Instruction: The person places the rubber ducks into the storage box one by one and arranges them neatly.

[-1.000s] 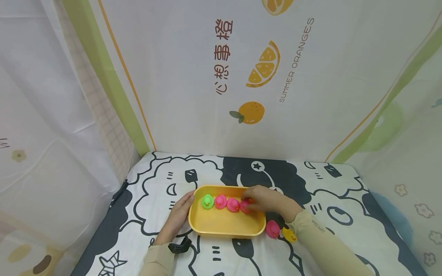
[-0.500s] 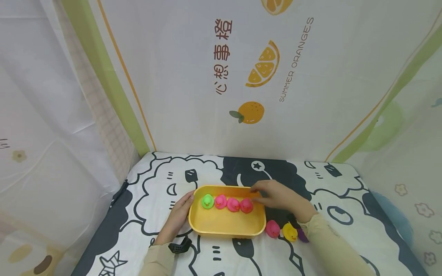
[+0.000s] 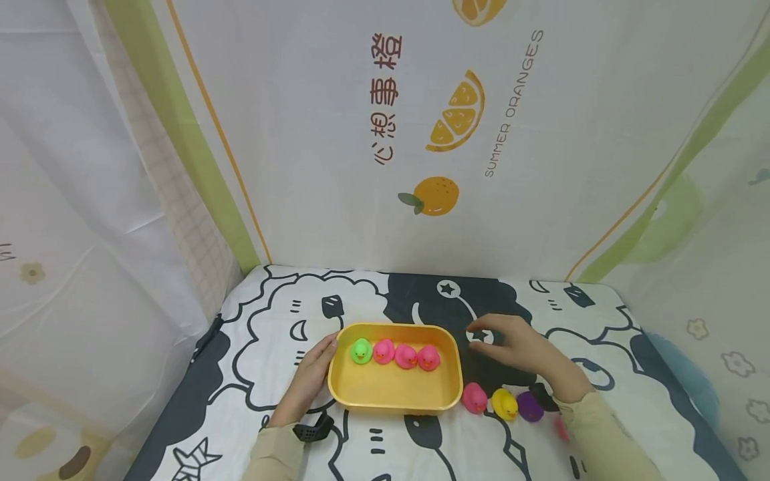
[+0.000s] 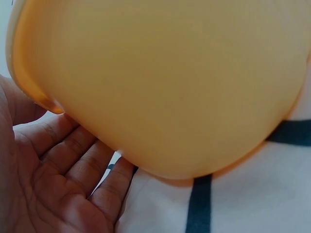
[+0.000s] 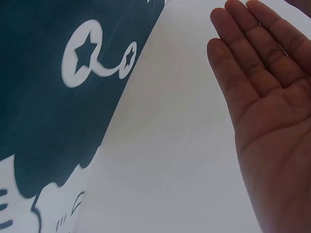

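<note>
My left hand [image 3: 313,374] holds the left end of a yellow tray [image 3: 397,405]. In the left wrist view its fingers [image 4: 80,162] lie against the outer wall and the thumb is at the rim. Inside the tray, a green rubber duck [image 3: 361,351] and three pink ducks [image 3: 383,351] form a row along the back. My right hand [image 3: 520,344] hovers right of the tray, apart from it and holding nothing; the right wrist view shows its fingers extended. Below it on the cloth are a pink duck [image 3: 474,398], a yellow duck [image 3: 504,405] and a purple duck [image 3: 530,407].
Another pink thing [image 3: 561,427] shows partly beside the right sleeve. A black-and-white cartoon cloth [image 3: 271,374] covers the table. Printed white sheets [image 3: 325,167] hang at the back and both sides. A thin black object [image 3: 207,336] lies at the left edge.
My right hand let go of the rightmost pink duck in the tray and moved right, out over the cloth. The purple duck came into sight. The left hand and tray stayed put.
</note>
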